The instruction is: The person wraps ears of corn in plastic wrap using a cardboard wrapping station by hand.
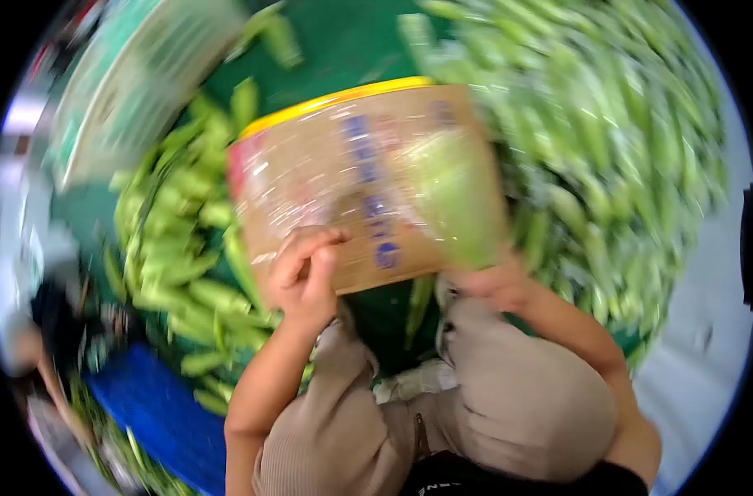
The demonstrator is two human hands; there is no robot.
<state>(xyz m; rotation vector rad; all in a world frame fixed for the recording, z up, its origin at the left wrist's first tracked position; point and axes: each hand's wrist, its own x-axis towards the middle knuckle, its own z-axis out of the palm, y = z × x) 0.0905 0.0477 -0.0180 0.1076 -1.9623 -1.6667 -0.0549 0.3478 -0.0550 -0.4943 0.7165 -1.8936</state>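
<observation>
In the head view, a pale-green, tapered bundle that looks like corn in its husk (452,198) lies aslant on the right part of a brown cardboard panel with blue print and a yellow upper edge (314,153), mid-frame above the person's beige-trousered knees (517,380). Clear, glossy plastic film (294,194) seems to cover part of the panel; blur hides its edges.

The left hand (305,273) is at the panel's lower left, its fingers curled in toward the thumb; whether they pinch film cannot be told. The right hand (496,283) is by the bundle's lower end, its fingers too blurred to show a pinch or a mere touch.

For good handling, the right hand would best steady the thick lower end so the bundle does not roll, while the left draws any loose film evenly and flat. Squeezing hard could bruise the ears; slack film would likely crease. Keeping work central should keep the loose green ears (170,256) at left apart from the shiny, film-covered-looking pile (591,149) at right.
</observation>
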